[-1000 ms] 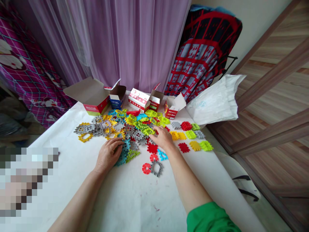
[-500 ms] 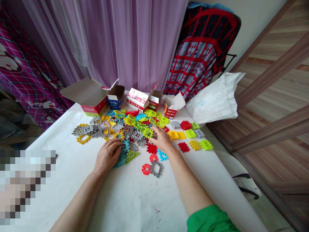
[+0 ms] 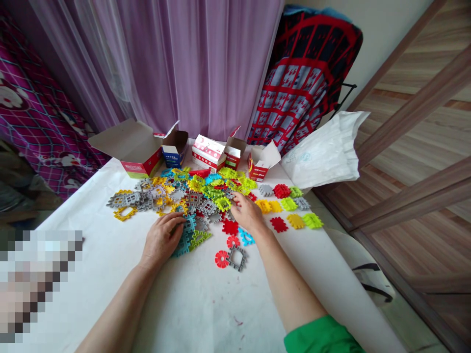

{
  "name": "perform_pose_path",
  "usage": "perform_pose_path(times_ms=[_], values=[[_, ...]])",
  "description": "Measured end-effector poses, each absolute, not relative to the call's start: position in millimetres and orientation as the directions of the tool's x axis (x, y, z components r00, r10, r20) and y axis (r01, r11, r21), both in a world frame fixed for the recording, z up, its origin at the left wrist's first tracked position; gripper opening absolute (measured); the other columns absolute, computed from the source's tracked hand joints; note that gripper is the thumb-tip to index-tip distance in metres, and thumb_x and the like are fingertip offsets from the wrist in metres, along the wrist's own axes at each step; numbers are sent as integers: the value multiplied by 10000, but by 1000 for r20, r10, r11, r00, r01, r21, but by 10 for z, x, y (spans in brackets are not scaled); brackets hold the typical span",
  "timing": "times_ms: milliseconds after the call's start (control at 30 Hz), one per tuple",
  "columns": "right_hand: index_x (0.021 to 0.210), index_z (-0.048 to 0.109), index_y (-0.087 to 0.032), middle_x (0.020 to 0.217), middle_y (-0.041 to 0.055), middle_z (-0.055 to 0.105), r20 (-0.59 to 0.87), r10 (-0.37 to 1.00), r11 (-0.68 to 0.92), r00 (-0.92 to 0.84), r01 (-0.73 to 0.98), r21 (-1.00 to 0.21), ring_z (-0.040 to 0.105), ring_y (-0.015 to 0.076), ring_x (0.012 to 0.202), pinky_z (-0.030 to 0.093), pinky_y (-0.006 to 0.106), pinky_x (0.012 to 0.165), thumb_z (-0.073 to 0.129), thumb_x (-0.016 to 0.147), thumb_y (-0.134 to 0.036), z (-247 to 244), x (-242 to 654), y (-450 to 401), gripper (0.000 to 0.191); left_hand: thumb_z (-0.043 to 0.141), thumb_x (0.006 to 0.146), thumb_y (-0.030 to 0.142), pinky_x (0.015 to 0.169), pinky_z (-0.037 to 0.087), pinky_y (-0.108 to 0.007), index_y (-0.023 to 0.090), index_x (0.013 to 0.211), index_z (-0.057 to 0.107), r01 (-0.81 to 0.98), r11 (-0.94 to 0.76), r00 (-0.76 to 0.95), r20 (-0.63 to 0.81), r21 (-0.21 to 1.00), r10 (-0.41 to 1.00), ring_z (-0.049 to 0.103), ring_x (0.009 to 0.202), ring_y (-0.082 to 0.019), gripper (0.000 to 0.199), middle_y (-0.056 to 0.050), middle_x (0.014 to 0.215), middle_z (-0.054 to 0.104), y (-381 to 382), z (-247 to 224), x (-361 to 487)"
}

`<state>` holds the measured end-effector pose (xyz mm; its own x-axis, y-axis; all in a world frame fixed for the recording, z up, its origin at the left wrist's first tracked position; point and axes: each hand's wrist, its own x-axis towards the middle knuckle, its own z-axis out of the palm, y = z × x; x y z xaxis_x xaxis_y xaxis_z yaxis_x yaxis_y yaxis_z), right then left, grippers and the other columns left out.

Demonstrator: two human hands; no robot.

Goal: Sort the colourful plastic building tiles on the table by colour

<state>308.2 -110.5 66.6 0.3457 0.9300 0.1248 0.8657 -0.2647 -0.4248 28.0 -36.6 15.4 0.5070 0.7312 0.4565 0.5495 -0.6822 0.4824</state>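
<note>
A heap of plastic interlocking building pieces (image 3: 176, 195) in grey, yellow, lime, blue and red lies across the white table. My left hand (image 3: 164, 236) rests at the heap's near edge, fingers loosely bent over teal pieces (image 3: 189, 224) and touching them. Beside these lies a lime triangular piece (image 3: 200, 239). My right hand (image 3: 247, 212) reaches into the heap's right side, its thumb and fingers drawn together among grey pieces; what they grip is too small to make out. Below it are a red square piece (image 3: 230, 226) and a light blue piece (image 3: 246, 237).
Right of the heap, square pieces (image 3: 278, 224) sit in small groups by colour. Opened cartons (image 3: 142, 166) line the back, next to a white bag (image 3: 326, 152). Nearer me lie a grey frame piece (image 3: 236, 258) and two red flower-shaped discs (image 3: 221, 259).
My right hand's spread fingers have come together at the same part of the heap. The left hand stays in place. The whole view has shifted slightly.
</note>
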Motion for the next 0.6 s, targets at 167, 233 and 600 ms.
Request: perform_pose_path(times_ms=[167,233,600], values=[[1442,515,-146,1308,157,691,123,910,-342,396,885,-316,625,305,1226,476,413,1042,702,873,-479,739,2804,-1151,686,447,968,422,1004,551,-406,262,1023,741,548,-683,515,449,483,730,694,1068,-212,338,-53,1191,752,-364,147,277],[1441,518,-136,1308,167,690,101,906,-370,412,884,-287,630,304,1216,477,404,1030,699,881,-440,747,2743,-1133,662,442,972,420,1005,551,-407,259,1024,740,545,-688,515,456,479,726,695,1073,-213,343,-57,1193,751,-362,140,277],[1412,558,-223,1301,80,716,165,874,-377,457,852,-362,645,275,1180,509,395,1008,720,862,-320,639,2814,-1223,581,443,967,414,996,561,-416,251,1015,744,540,-695,511,471,475,719,703,1064,-221,346,-67,1167,760,-355,136,281]])
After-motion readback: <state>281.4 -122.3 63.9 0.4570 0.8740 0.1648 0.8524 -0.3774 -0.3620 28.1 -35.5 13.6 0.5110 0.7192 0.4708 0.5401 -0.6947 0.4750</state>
